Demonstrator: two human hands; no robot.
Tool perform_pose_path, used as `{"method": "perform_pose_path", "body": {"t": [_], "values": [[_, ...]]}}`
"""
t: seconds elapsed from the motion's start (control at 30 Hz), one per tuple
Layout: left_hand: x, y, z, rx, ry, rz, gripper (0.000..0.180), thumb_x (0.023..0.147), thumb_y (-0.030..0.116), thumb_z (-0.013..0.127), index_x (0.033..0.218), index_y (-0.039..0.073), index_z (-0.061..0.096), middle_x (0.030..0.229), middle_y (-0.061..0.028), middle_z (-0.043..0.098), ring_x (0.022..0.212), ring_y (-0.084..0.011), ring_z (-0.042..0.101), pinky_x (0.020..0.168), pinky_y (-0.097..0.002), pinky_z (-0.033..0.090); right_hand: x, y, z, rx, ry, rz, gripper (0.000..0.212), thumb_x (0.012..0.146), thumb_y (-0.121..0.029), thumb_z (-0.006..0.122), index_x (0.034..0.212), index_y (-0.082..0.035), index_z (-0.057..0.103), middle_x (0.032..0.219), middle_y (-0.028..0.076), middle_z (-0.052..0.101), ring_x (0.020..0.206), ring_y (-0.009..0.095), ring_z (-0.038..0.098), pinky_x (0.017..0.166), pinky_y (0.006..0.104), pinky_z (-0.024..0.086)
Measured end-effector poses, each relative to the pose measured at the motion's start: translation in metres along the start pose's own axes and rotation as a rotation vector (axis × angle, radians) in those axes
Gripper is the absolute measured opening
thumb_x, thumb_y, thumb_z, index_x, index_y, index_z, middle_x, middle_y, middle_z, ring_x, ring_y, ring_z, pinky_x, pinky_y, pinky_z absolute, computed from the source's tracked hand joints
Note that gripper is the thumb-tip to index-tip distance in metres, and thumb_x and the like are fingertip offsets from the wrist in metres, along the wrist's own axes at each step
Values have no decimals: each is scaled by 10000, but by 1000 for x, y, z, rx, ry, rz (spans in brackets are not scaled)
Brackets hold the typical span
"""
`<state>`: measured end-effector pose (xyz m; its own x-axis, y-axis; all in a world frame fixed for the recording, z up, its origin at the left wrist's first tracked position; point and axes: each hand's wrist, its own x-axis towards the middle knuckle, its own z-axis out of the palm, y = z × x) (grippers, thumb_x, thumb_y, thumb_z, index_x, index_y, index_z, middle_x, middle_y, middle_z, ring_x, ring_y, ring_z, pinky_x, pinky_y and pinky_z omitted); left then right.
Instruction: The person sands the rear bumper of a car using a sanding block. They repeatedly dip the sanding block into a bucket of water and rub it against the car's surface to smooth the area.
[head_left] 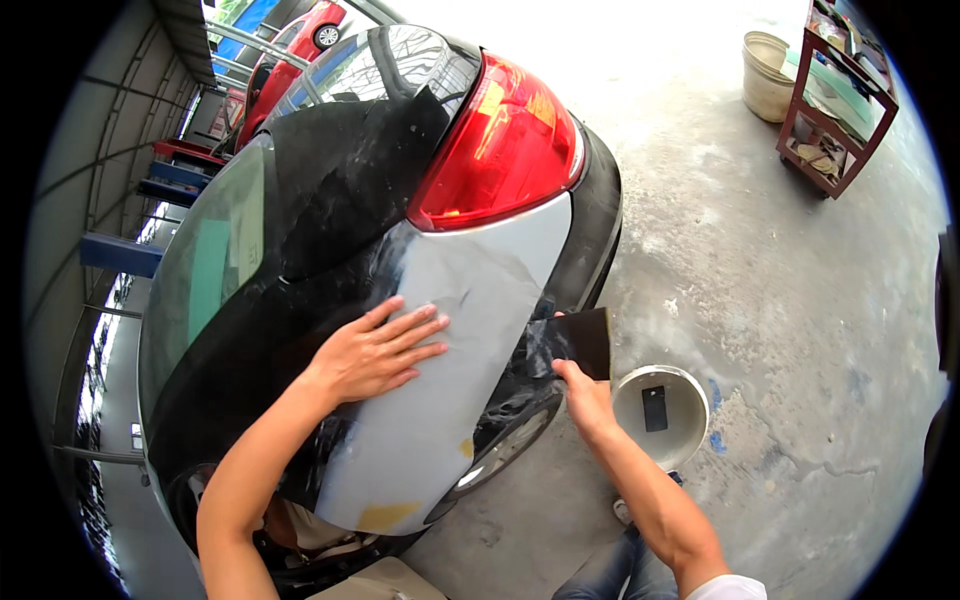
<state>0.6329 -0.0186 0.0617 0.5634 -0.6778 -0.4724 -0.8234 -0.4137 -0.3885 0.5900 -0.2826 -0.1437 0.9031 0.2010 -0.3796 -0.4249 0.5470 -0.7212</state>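
Observation:
My left hand [382, 350] lies flat, fingers spread, on the grey-primed rear side panel [470, 275] of a black car [300, 330]. The panel has two small yellowish patches near its lower end. In my right hand [585, 395], a dark sheet of sandpaper [588, 338] is pinched by one edge, beside the rear bumper [600, 190]; the thumb shows and most fingers are hidden behind the sheet. A red tail light [500, 145] sits just above the primed panel. Close to my right hand, a round white bucket [703, 405] stands on the floor with a small dark rectangular piece [654, 408] inside.
Under the bumper is the car's rear wheel [518, 440]. A dark red trolley [835, 110] with several items on its shelves stands at the far right, beside a beige bucket [765, 80]. Farther back on the left are a red car [290, 55] and a blue lift arm [120, 255].

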Motion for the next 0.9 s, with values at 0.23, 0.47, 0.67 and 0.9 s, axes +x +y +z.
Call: {"method": "perform_pose_path", "body": {"t": [0.23, 0.47, 0.67, 0.9], "values": [[29, -106, -23, -214, 277, -584, 797, 978, 423, 658, 1629, 96, 332, 1699, -204, 263, 1581, -373, 236, 1291, -495, 205, 28, -27, 21, -106, -20, -108, 435, 1015, -197, 634, 1414, -29, 599, 1187, 36, 693, 1065, 115, 600, 961, 295, 477], [69, -155, -15, -399, 334, -565, 818, 981, 500, 625, 1643, 128, 321, 1714, -174, 248, 1597, -338, 211, 1301, -463, 169, 60, -19, 1, -123, 94, -198, 335, 911, -8, 569, 1207, 14, 726, 1035, 70, 767, 983, 134, 677, 909, 300, 527], [66, -155, -21, -378, 337, -572, 813, 980, 467, 633, 1647, 128, 315, 1717, -160, 255, 1592, -338, 230, 1299, -456, 174, 57, -45, 44, -516, 88, -631, 279, 951, 14, 609, 1217, -6, 692, 1173, 128, 701, 1073, 236, 686, 937, 325, 526], [72, -152, -15, -396, 376, -558, 786, 983, 409, 645, 1642, 120, 330, 1712, -154, 281, 1587, -339, 253, 1284, -449, 212, 59, -8, 42, 115, 385, -325, 405, 1091, -252, 500, 1384, -2, 626, 1316, 106, 683, 1217, 212, 647, 1001, 365, 537]]}}
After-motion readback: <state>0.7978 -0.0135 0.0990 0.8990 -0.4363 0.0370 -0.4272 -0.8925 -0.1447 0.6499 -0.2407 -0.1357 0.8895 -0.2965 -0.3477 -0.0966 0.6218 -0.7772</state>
